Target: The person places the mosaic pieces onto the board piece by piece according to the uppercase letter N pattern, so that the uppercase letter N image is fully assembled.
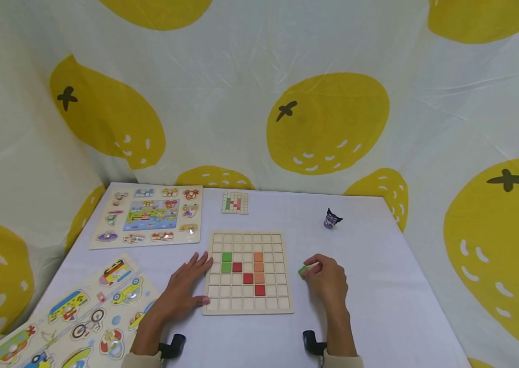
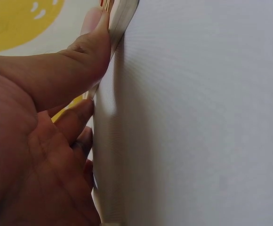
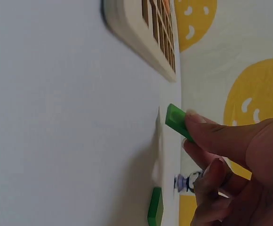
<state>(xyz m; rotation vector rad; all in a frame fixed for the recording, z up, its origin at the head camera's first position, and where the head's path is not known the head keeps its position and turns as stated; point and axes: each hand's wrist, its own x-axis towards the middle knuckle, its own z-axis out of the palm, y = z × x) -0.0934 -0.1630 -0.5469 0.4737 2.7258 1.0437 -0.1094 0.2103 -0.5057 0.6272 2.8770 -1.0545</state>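
Note:
A wooden grid board [image 1: 236,305] lies on the table with green, red and orange square tiles in some of its cells. My left hand [image 1: 184,289] rests along the board's left side, its thumb [image 2: 96,33] and fingertips right at the edge. To the right of the board, my right hand [image 1: 328,280] pinches a green tile [image 3: 176,118] between thumb and fingers, just over the white cloth. Below that hand in the right wrist view, a second green tile [image 3: 156,207] lies on the cloth; the hand hides it in the head view.
Behind the board lies a small pattern card [image 1: 235,203] with a coloured grid. At the back right stands a small dark-and-white figurine [image 1: 331,219]. A vehicle picture puzzle [image 1: 103,217] lies at the back left, and another vehicle puzzle [image 1: 75,317] is at the front left, beside my left forearm.

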